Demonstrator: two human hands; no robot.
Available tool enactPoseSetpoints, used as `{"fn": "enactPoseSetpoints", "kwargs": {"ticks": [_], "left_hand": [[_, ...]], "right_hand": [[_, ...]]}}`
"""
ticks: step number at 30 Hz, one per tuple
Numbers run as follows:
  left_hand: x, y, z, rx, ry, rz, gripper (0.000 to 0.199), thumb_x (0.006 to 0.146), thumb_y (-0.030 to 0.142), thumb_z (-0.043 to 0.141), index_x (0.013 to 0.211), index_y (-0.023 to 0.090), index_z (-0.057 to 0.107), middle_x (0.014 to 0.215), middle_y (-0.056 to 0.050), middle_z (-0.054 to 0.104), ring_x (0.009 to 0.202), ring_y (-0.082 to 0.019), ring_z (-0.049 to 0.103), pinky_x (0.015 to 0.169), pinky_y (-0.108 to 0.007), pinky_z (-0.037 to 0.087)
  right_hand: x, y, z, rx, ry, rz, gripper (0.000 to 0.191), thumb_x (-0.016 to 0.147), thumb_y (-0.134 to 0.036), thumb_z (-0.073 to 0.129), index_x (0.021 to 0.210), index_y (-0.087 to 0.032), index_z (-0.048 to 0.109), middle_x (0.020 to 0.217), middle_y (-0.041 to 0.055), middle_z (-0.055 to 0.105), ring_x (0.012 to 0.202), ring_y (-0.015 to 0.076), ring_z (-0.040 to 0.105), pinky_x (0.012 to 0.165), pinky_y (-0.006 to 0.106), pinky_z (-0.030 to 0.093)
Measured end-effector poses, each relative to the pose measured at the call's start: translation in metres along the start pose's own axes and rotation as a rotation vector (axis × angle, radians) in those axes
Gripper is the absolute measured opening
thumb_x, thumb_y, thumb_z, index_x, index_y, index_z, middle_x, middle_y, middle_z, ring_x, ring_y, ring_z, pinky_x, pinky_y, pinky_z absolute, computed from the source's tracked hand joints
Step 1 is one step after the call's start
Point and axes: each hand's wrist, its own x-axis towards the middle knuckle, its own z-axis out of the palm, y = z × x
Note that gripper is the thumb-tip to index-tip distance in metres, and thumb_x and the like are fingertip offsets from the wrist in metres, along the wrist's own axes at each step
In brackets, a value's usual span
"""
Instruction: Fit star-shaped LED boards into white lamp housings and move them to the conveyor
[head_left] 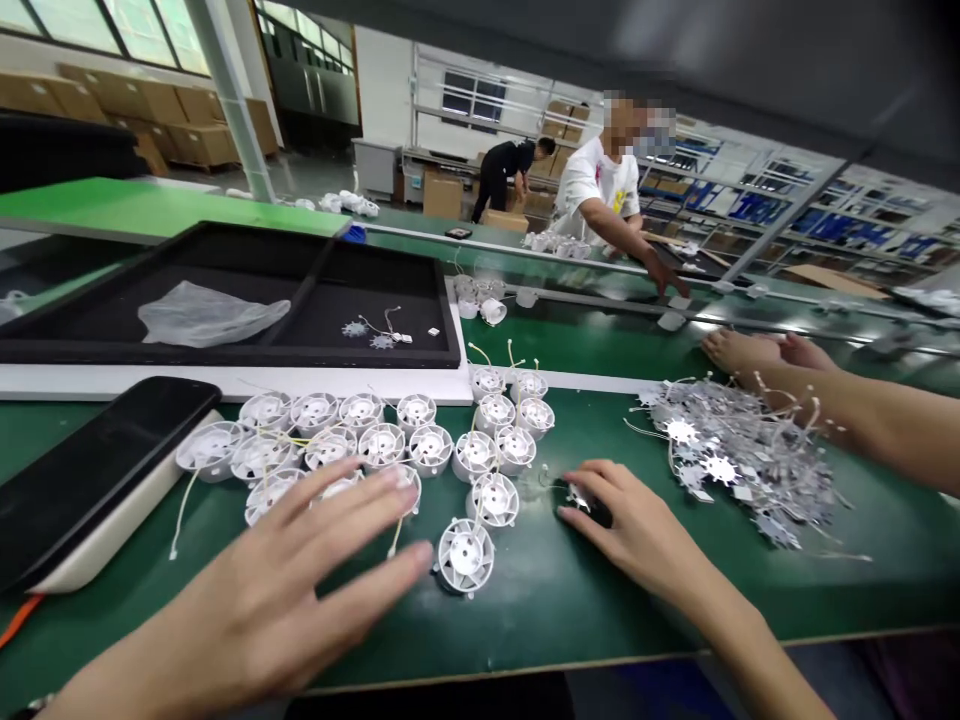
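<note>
My left hand [300, 570] is open, its fingers spread over the near part of a group of round white plastic housings [381, 445] with spoked tops and thin wires. It hides some of them. To its right, a single white housing [466, 556] sits closest to the table's front edge. My right hand [626, 515] curls its thumb and fingers round a small shiny star-shaped metal plate [577, 497], partly covered by the fingers; a thin wire trails from it. Right of that hand lies a pile of silver star-shaped plates [742, 460] with wires.
Another person's hands [742, 350] reach in behind the pile. A black tray [315, 285] with a plastic bag [210, 315] stands at the back left, a black-topped device [112, 470] in front. Across the bench, a person in white [600, 190] reaches forward.
</note>
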Motion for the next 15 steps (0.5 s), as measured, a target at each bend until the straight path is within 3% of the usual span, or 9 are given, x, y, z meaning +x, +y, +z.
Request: {"fn": "enactPoseSetpoints", "kwargs": {"ticks": [3,5,8,10,12,14,15], "left_hand": [[0.023,0.018,0.02,-0.11,0.01,0.087,0.042,0.104,0.001,0.047,0.129,0.021,0.074,0.138,-0.008,0.073,0.15,-0.023,0.056,0.14,-0.046,0.026],[0.037,0.026,0.039,-0.104,-0.076,0.145,0.03,0.11,0.012,0.052,0.128,0.022,0.075,0.137,-0.005,0.076,0.143,-0.022,0.061,0.14,-0.045,0.026],[0.048,0.024,0.063,-0.089,-0.169,0.224,0.022,0.112,0.022,0.062,0.129,0.021,0.076,0.141,-0.006,0.076,0.139,-0.022,0.065,0.132,-0.044,0.044],[0.056,0.011,0.072,-0.048,-0.182,0.237,0.022,0.109,0.025,0.07,0.129,0.018,0.075,0.136,-0.008,0.077,0.135,-0.025,0.068,0.125,-0.048,0.052],[0.07,-0.015,0.074,0.01,-0.166,0.262,0.029,0.107,0.037,0.076,0.132,0.021,0.074,0.143,-0.01,0.072,0.131,-0.028,0.069,0.116,-0.052,0.057],[0.089,-0.046,0.067,0.084,-0.131,0.26,0.032,0.103,0.043,0.08,0.133,0.032,0.074,0.148,-0.007,0.068,0.131,-0.027,0.068,0.112,-0.046,0.059],[0.099,-0.061,0.06,0.102,-0.109,0.247,0.033,0.102,0.044,0.081,0.133,0.035,0.074,0.147,-0.006,0.067,0.131,-0.027,0.068,0.111,-0.044,0.06]], "right_hand": [[0.001,0.022,0.0,-0.066,-0.016,0.066,0.034,0.104,-0.05,0.056,0.109,-0.026,0.079,0.111,0.0132,0.081,0.1,0.0338,0.08,0.086,0.049,0.067],[0.009,0.036,-0.001,-0.121,0.012,0.125,0.039,0.102,-0.05,0.053,0.108,-0.022,0.079,0.107,0.0174,0.081,0.095,0.038,0.08,0.083,0.056,0.067],[0.025,0.049,-0.007,-0.194,0.101,0.14,0.047,0.098,-0.053,0.054,0.115,-0.017,0.079,0.118,0.0247,0.081,0.108,0.0477,0.079,0.089,0.067,0.065],[0.037,0.051,-0.013,-0.213,0.218,0.087,0.051,0.099,-0.054,0.053,0.124,-0.017,0.079,0.13,0.0246,0.079,0.122,0.049,0.076,0.095,0.068,0.065],[0.052,0.048,-0.02,-0.174,0.345,-0.023,0.047,0.101,-0.056,0.053,0.125,-0.025,0.081,0.128,0.0173,0.082,0.117,0.0422,0.08,0.092,0.058,0.07],[0.075,0.039,-0.03,-0.09,0.345,-0.157,0.037,0.102,-0.056,0.06,0.121,-0.035,0.084,0.129,0.0098,0.084,0.112,0.0369,0.083,0.083,0.045,0.074],[0.088,0.031,-0.038,-0.055,0.434,-0.143,0.037,0.105,-0.056,0.056,0.119,-0.037,0.085,0.131,0.0085,0.083,0.115,0.0371,0.082,0.081,0.044,0.074]]}}
